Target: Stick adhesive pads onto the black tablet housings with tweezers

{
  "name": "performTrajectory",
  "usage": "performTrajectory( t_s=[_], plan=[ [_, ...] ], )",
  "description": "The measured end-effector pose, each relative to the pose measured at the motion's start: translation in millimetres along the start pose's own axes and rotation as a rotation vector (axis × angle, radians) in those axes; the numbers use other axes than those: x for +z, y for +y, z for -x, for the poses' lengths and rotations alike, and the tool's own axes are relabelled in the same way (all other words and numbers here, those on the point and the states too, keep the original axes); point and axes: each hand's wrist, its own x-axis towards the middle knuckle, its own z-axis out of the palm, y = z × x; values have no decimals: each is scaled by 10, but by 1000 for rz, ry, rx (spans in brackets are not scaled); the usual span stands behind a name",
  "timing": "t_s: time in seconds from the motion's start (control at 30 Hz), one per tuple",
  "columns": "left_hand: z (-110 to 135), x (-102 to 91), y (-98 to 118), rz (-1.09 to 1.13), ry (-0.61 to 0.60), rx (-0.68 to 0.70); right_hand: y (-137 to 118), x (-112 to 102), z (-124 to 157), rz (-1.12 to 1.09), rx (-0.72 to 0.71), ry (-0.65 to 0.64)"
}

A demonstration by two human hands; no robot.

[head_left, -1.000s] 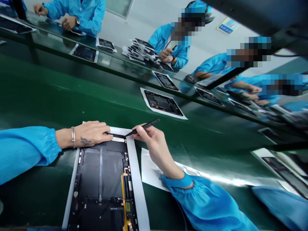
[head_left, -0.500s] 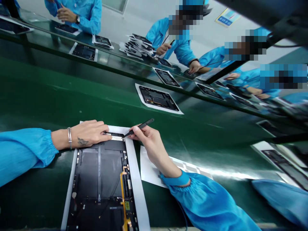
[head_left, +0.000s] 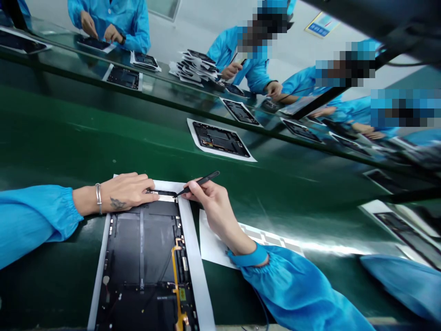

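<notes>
Black and white against deep green
Lower centre: black device (head_left: 127, 248), orange ribbon cable (head_left: 175, 271), white sheet (head_left: 195, 248) around it, black tweezers (head_left: 208, 177). Plain blue sleeves (head_left: 37, 218) at lower left and lower right, silver bracelet (head_left: 98, 197) at left — the table (head_left: 138, 133) dark green through the middle, the upper-right sign (head_left: 322, 24) yellow, white and blue.
</notes>
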Motion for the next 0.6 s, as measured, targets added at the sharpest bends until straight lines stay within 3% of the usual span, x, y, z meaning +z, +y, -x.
performTrajectory(
  t_s=[0.2, 0.43, 0.5, 0.6],
  plan=[
    [7, 18, 1, -11, 20, 5, 16, 5, -14, 44, -33, -25],
    [-16, -82, 2, -17, -54, 10, 65, -15, -110, 9, -42, 16],
    [-84, -116, 36, -39, -86, 5, 9, -42, -134, 29, -106, 61],
    [-219, -130, 125, -85, -135, -32, -181, -64, -119, 117, -315, 70]
  ],
)
